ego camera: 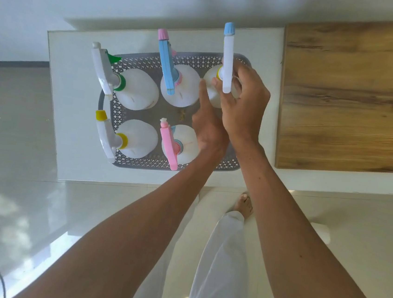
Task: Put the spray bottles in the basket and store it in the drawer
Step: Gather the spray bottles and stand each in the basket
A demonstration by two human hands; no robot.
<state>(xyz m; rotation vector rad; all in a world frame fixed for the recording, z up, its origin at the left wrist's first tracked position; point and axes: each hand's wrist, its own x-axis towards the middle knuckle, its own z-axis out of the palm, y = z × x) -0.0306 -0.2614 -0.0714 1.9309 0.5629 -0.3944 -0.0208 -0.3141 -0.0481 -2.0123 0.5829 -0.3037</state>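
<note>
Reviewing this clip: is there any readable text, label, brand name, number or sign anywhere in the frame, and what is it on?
None can be read.
The five spray bottles, such as the one in the right hand, show plain white bodies with no label facing the camera.
The grey basket, the white table and the wooden surface carry no print.
A few small yellowish specks on the basket floor look like debris, not writing.

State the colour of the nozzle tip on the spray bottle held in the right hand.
Light blue nozzle tip, above a white sprayer head; head view shows it best.

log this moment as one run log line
stage: loading basket | in basket: five spray bottles | right hand: gripping white-and-blue sprayer bottle at far right slot | left hand: steadying beside it | drawer: not in view
</note>
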